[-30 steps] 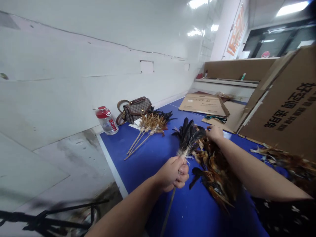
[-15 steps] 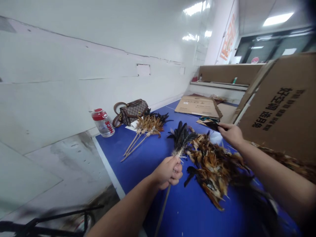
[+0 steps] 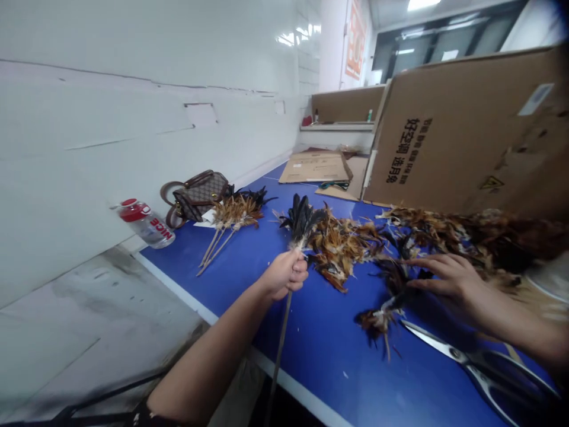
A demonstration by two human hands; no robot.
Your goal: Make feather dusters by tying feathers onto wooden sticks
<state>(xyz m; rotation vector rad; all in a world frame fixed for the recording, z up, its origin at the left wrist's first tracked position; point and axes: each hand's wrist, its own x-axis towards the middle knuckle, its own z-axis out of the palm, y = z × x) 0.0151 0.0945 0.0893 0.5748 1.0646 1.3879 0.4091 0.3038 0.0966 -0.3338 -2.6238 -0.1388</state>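
Observation:
My left hand [image 3: 284, 274] is closed around a thin stick [image 3: 279, 350] topped with a tuft of black feathers [image 3: 300, 218], held upright over the blue table [image 3: 329, 332]. My right hand [image 3: 447, 277] lies with fingers spread on dark feathers [image 3: 395, 274] at the edge of a long heap of brown and black feathers [image 3: 444, 234]. A loose clump of brown feathers [image 3: 342, 243] lies just right of the held tuft. A small feather bundle [image 3: 377, 317] rests below my right hand.
Large scissors [image 3: 480, 365] lie at the front right. Finished feather sticks [image 3: 226, 228], a patterned handbag [image 3: 195, 196] and a red-capped bottle [image 3: 144, 220] sit along the white wall. A big cardboard box [image 3: 466, 130] stands behind the heap; flattened cardboard [image 3: 315, 167] lies farther back.
My right hand has come back from the far side of the feather heap and dropped onto the dark feathers near the scissors. The view has swung right. My left hand still holds the stick.

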